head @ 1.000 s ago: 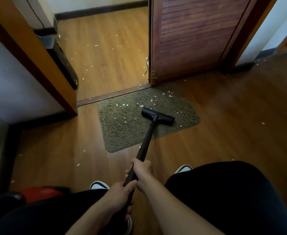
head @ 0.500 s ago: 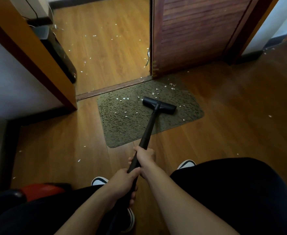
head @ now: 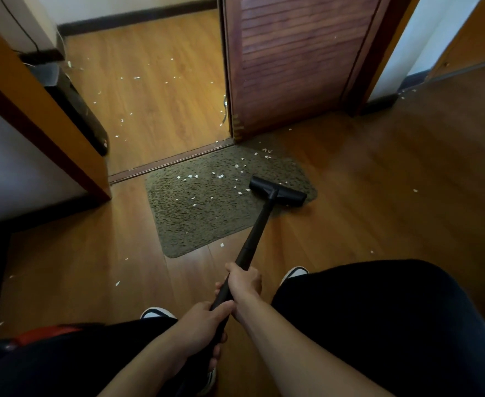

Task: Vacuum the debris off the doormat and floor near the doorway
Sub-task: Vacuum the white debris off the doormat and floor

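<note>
A dark olive doormat (head: 195, 222) lies on the wooden floor just inside the doorway threshold. Small white debris bits (head: 207, 179) are scattered over its far half and on the floor beyond the threshold. The black vacuum nozzle (head: 277, 194) rests on the mat's right end. Its black wand (head: 257, 233) slants down towards me. My right hand (head: 244, 282) grips the wand higher up. My left hand (head: 199, 329) grips it lower, closer to my body.
A brown louvred door (head: 292, 61) stands open behind the mat. An orange door frame (head: 43, 121) and a dark bin (head: 75, 104) are on the left. The red vacuum body (head: 43, 332) sits at the lower left. My shoes (head: 294, 273) and dark-trousered legs fill the foreground.
The nozzle has slid from the middle of the mat to its right end, and the wand now slants further right. Both hands keep their grip.
</note>
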The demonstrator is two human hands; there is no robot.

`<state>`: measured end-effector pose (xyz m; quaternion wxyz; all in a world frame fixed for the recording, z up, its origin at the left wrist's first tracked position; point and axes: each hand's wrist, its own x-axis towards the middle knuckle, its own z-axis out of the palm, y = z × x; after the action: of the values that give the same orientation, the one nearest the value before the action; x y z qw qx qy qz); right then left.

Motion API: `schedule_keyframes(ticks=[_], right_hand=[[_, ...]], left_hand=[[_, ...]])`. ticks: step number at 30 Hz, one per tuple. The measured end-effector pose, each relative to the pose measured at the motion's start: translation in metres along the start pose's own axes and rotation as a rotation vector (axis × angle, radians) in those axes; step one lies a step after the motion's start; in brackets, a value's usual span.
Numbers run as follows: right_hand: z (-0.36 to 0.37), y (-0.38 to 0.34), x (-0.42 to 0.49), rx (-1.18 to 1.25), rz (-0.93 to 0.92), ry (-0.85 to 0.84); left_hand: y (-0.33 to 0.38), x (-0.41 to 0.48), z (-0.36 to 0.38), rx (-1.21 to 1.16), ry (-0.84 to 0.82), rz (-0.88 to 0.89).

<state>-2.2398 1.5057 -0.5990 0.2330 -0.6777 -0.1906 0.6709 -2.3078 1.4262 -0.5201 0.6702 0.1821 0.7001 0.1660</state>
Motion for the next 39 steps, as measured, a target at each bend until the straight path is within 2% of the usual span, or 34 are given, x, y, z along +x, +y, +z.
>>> schedule_keyframes(ticks=[14, 29, 39], right_hand=[[-0.023, 0.000, 0.019, 0.055, 0.023, 0.035], [-0.016, -0.041, 0.039, 0.026, -0.032, 0.041], [-0.016, -0.026, 0.024, -0.040, 0.005, 0.007]], left_hand=[[0.013, 0.016, 0.023, 0.132, -0.001, -0.007], [0.045, 0.038, 0.026, 0.027, 0.089, 0.006], [0.026, 0.025, 0.019, 0.018, 0.084, -0.020]])
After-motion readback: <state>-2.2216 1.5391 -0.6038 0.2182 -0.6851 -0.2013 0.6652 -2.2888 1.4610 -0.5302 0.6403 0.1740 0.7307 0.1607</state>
